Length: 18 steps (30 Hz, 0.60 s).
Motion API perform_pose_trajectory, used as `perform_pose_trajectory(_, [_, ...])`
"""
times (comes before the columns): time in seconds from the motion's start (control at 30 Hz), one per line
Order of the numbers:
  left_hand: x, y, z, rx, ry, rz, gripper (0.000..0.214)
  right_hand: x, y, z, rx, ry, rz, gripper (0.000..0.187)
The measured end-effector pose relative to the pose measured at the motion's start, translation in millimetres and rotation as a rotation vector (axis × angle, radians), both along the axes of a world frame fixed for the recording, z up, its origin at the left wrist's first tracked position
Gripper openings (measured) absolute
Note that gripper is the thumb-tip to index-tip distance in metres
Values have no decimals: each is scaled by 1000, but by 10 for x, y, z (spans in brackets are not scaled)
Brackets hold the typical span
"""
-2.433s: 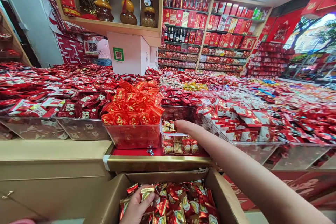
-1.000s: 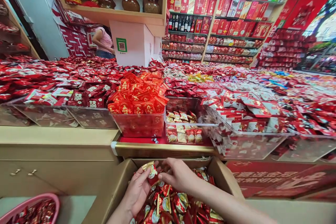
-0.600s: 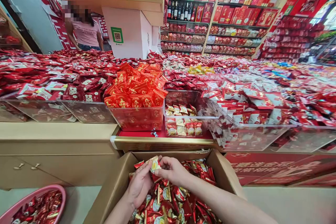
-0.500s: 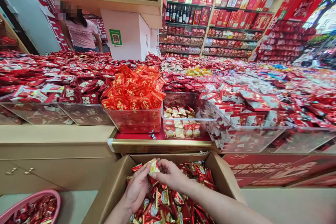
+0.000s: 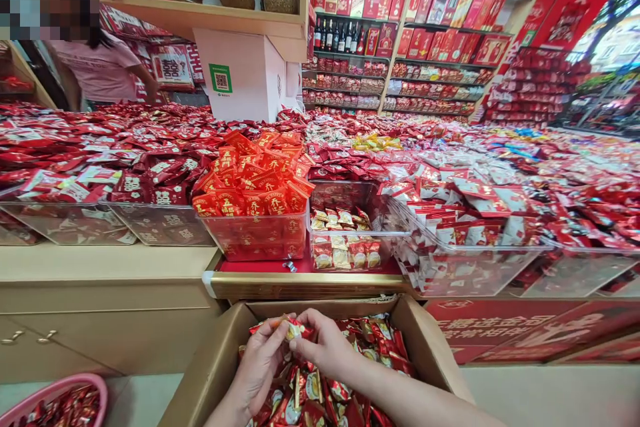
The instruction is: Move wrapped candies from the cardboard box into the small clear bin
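Note:
Over an open cardboard box [image 5: 215, 360] full of red and gold wrapped candies [image 5: 345, 387], both my hands meet. My left hand [image 5: 260, 363] holds a small stack of these candy packets [image 5: 291, 329] by its fingers. My right hand [image 5: 325, 347] pinches the same stack from the right. Just beyond the box a clear plastic bin [image 5: 350, 240] on the counter is partly filled with the same gold and red candies. A fuller clear bin of bright red packets [image 5: 255, 193] stands to its left.
Clear bins heaped with red packets cover the wide counter [image 5: 100, 260]. A pink basket [image 5: 55, 400] with candies sits at the lower left. A person in a pink shirt [image 5: 100, 67] stands behind the counter, far left. Shelves of red boxes and bottles [image 5: 400, 20] line the back wall.
My right hand came back from the partly filled bin down to the box and now pinches the candy stack held by my left hand. The person in pink has come into view at left.

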State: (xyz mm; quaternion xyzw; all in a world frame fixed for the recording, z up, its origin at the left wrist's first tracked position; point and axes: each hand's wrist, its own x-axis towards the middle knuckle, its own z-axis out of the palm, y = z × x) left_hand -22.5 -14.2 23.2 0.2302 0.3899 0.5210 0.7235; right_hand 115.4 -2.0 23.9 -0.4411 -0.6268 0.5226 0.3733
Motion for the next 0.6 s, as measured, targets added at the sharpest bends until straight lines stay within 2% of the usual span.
perform_pose_trajectory(0.1, [-18,11,18,9,-47,27,3,-8,41,41,-38,80,-73,22])
perform_pose_trajectory(0.2, [-59,15,23,7,-107,-5,6,38,20,194,-18,110,-53,21])
perform_pose_trajectory(0.27, [-90,19,8,14,-123,-48,13,127,-16,453,173,44,-47,18])
perform_pose_trajectory(0.37, [-119,34,-43,4,-60,-67,14,329,31,1056,632,-94,-108,21])
perform_pose_trajectory(0.43, [-113,46,-92,-3,-15,-58,13,458,220,1474,830,-144,-244,21])
perform_pose_trajectory(0.47, [-103,52,-118,0,1,-61,13,507,370,1649,868,-175,-314,22])
perform_pose_trajectory(0.53, [-72,57,-175,3,38,-75,15,563,752,1890,844,-297,-416,26])
perform_pose_trajectory(0.6, [-39,58,-235,-7,91,-78,18,566,1162,1981,696,-531,-454,33])
